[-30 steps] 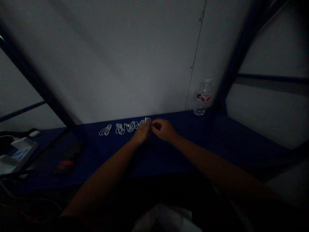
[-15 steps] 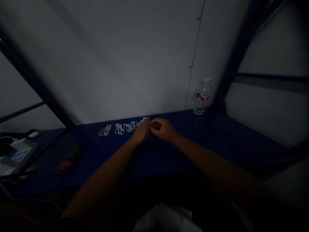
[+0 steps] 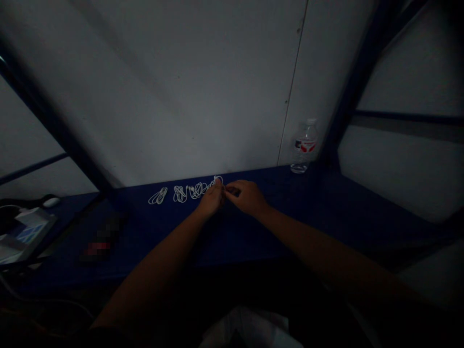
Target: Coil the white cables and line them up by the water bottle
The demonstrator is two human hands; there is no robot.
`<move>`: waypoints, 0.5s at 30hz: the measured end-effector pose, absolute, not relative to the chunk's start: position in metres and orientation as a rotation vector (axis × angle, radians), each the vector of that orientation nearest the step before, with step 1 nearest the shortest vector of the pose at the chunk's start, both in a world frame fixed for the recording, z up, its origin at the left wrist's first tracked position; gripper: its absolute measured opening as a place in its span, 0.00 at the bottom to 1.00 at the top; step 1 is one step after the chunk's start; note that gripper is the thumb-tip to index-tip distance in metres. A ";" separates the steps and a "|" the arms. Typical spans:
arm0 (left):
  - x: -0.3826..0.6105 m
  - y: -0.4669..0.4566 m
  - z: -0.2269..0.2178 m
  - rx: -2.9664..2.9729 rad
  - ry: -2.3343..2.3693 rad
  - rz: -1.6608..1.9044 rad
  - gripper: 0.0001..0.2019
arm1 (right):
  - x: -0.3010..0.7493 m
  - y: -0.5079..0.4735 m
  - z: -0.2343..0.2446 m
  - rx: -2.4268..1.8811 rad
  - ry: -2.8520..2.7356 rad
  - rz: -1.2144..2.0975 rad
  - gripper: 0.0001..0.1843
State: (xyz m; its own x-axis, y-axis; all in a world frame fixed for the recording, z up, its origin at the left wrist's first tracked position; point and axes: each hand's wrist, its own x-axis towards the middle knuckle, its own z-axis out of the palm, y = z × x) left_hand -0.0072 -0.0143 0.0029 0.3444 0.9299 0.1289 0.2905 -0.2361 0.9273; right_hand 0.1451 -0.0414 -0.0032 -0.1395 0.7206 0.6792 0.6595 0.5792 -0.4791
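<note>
Both hands meet over the back part of a dark blue tabletop (image 3: 239,241). My left hand (image 3: 210,199) is closed round a white cable (image 3: 219,178), whose loop shows above the thumb. Close on its right, my right hand (image 3: 249,195) has thumb and forefinger pinched at the same cable; the fingers hide most of that spot. Left of the hands, coiled white cables lie in a row: a flat loop (image 3: 158,195), a wound bundle (image 3: 180,194) and another bundle (image 3: 197,190). More white coil lies partly behind my left hand.
A clear plastic bottle (image 3: 303,147) with a red and white label stands at the back right, by the grey wall (image 3: 188,96). Blue frame posts rise at both sides. A blurred dark item (image 3: 103,239) lies left, beyond it a white box (image 3: 31,232).
My right hand's fingers have closed in and shifted slightly left toward my left hand. My left hand stays nearly in place, and the row of cables has not moved.
</note>
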 end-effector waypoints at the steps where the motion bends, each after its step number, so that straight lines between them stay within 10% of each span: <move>1: -0.007 -0.015 0.004 1.737 1.105 0.911 0.35 | 0.144 -0.042 -0.003 -1.138 -1.869 0.032 0.08; 15: -0.005 -0.015 0.000 1.792 1.124 0.899 0.35 | 0.141 -0.049 -0.002 -1.324 -1.957 -0.246 0.12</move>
